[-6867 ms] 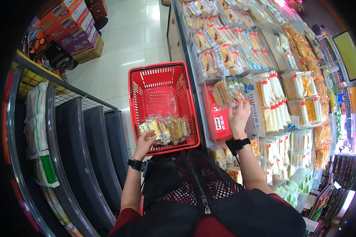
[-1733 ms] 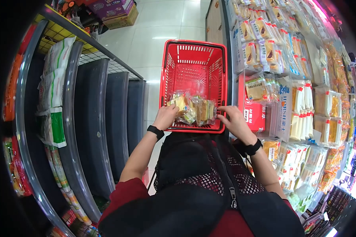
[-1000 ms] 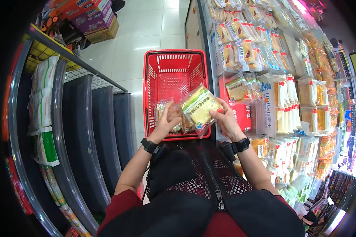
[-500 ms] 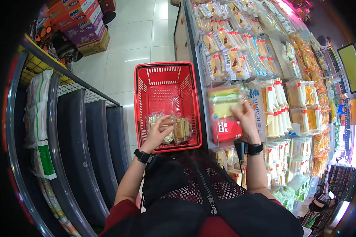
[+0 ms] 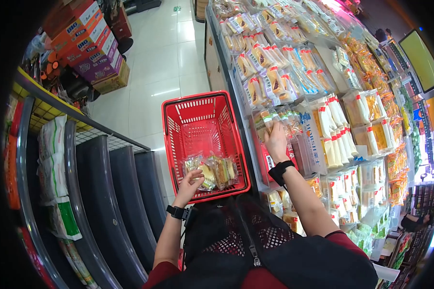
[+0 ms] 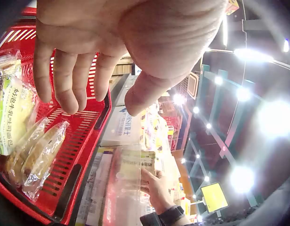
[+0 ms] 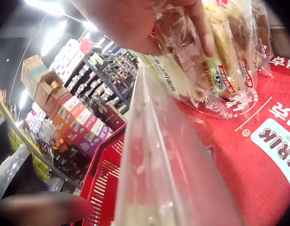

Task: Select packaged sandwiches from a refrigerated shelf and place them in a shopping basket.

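Note:
My right hand [image 5: 276,142] is at the clear bin on the shelf, its fingers around a wrapped bread package [image 5: 262,120] that stands at the left end of a row. In the right wrist view, fingers [image 7: 200,28] reach over the clear wrappers beside a green-and-white package [image 7: 170,75]. My left hand [image 5: 189,187] hovers at the near left part of the red basket [image 5: 166,144], over bread packages [image 5: 219,172]. Seen from the left wrist, this hand [image 6: 116,37] has loosely extended fingers and holds nothing; the packages [image 6: 15,113] lie beyond them.
Rows of packaged bread [image 5: 332,120] fill the shelf on the right. A red KRIK box [image 7: 258,165] lies under the bin's packages. Dark shelves [image 5: 99,192] stand on the left. Stacked cartons [image 5: 89,43] are beside the tiled floor [image 5: 154,72] further ahead.
The green-and-white package that my right hand held flat above the bin is now upright among the others there. My left hand stays over the basket. The head view has shifted slightly.

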`<state>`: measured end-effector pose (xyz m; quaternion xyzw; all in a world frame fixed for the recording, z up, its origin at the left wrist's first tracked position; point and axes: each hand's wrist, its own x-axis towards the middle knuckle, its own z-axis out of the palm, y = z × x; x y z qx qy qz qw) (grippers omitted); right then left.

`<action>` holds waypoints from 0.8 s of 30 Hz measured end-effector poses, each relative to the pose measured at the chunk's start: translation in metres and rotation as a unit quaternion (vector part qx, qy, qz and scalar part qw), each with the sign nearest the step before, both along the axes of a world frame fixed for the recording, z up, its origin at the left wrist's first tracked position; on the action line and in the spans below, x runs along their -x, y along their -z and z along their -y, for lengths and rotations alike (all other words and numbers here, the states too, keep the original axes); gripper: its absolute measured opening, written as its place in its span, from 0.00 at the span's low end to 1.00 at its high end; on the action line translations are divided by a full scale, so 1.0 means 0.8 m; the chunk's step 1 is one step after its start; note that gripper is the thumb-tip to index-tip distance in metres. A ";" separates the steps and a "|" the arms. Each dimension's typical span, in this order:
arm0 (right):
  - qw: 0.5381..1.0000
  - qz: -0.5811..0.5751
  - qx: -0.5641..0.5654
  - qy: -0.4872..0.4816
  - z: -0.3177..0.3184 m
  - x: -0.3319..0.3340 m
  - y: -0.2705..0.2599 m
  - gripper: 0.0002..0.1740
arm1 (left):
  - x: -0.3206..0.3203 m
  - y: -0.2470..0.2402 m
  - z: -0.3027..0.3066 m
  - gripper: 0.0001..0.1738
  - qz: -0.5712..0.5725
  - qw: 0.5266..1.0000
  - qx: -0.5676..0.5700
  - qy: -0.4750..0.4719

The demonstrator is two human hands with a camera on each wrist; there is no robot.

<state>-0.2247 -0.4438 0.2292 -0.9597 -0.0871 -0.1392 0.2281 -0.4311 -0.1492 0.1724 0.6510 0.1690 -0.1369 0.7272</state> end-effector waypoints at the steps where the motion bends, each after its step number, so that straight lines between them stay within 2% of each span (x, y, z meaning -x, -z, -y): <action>1: 0.998 -0.026 0.048 -0.003 0.000 -0.001 0.001 0.28 | 0.000 0.001 0.001 0.25 -0.002 1.000 0.007 -0.007; 2: 0.999 -0.024 0.048 -0.001 0.003 0.001 0.002 0.28 | 0.001 0.002 0.002 0.25 -0.005 1.000 0.016 -0.014; 4: 0.997 -0.037 0.060 -0.036 -0.001 0.016 -0.024 0.33 | 0.004 0.009 -0.002 0.25 -0.015 1.000 0.015 -0.009; 5: 0.997 -0.043 0.055 -0.030 -0.004 0.023 -0.041 0.40 | 0.006 0.016 -0.003 0.25 -0.015 1.000 0.014 -0.008; 6: 0.997 -0.044 0.057 -0.033 -0.001 0.029 -0.046 0.40 | 0.008 0.021 -0.004 0.26 -0.017 1.000 0.013 -0.010; 8: 0.998 0.057 0.007 -0.037 0.010 0.044 -0.053 0.45 | 0.015 0.032 -0.010 0.26 -0.031 0.999 0.015 -0.016; 9: 0.999 0.039 -0.033 -0.012 0.015 0.057 -0.056 0.49 | 0.018 0.037 -0.013 0.26 -0.043 0.999 0.014 -0.019; 10: 0.999 0.037 -0.030 -0.013 0.020 0.068 -0.053 0.49 | 0.022 0.043 -0.015 0.26 -0.045 0.999 0.018 -0.020; 12: 0.990 -0.004 -0.121 0.074 0.032 0.084 -0.038 0.50 | 0.027 0.055 -0.020 0.25 -0.047 0.999 0.014 -0.025; 13: 0.977 -0.063 -0.164 0.118 0.039 0.085 -0.019 0.51 | 0.028 0.058 -0.021 0.25 -0.048 0.998 0.028 -0.036; 14: 0.977 -0.063 -0.164 0.121 0.047 0.079 -0.001 0.51 | 0.029 0.060 -0.021 0.25 -0.049 0.998 0.029 -0.033; 16: 0.905 -0.220 -0.321 0.174 0.049 0.058 0.010 0.48 | 0.028 0.054 -0.021 0.25 -0.073 0.996 0.034 -0.040; 17: 0.821 -0.286 -0.468 0.159 0.049 0.051 0.004 0.40 | 0.027 0.053 -0.021 0.25 -0.072 0.996 0.033 -0.037; 18: 0.821 -0.283 -0.469 0.159 0.046 0.041 0.000 0.40 | 0.027 0.054 -0.020 0.25 -0.068 0.997 0.025 -0.031; 20: 0.745 -0.387 -0.537 0.081 0.039 0.023 -0.008 0.29 | 0.026 0.055 -0.018 0.25 -0.062 0.998 0.017 -0.028; 21: 0.751 -0.380 -0.530 0.108 0.028 0.021 -0.020 0.25 | 0.026 0.057 -0.018 0.25 -0.058 0.998 0.019 -0.029; 24: 0.765 -0.369 -0.524 0.065 0.024 0.006 0.010 0.25 | 0.030 0.060 -0.019 0.25 -0.070 0.996 0.030 -0.039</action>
